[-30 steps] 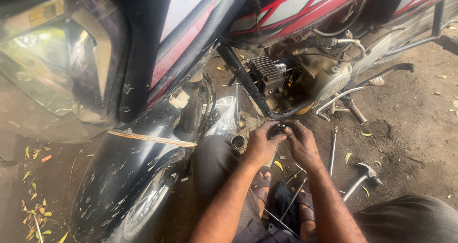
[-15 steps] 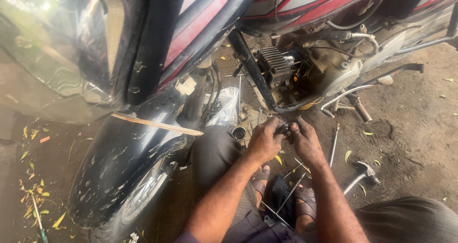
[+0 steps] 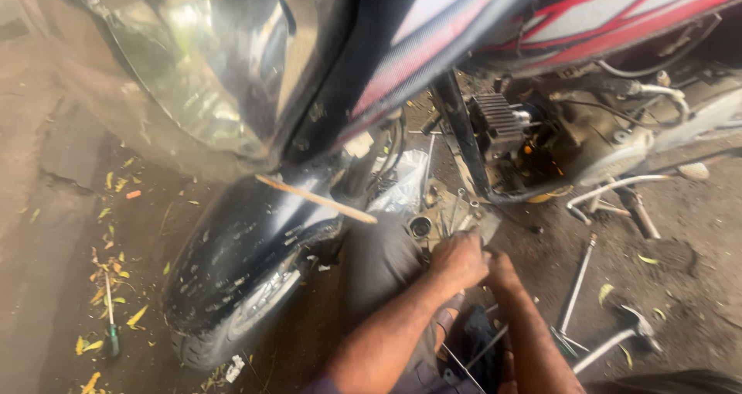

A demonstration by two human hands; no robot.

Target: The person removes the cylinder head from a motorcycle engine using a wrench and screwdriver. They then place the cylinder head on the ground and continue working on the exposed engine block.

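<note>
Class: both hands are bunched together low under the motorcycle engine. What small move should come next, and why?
Probably keep the left hand steady while the right hand works the small part pinched between them; both hands meet just below the engine, and what they hold is hidden.

Only one view: camera on my head. Looks down and forward, past my arms. Close in. My left hand [image 3: 457, 259] and right hand [image 3: 502, 272] sit low, just right of middle. Motorbike engine [image 3: 514, 143] just above hands. Front wheel [image 3: 232, 317] off to their left. Dirt ground [image 3: 680, 262] to their right.
</note>
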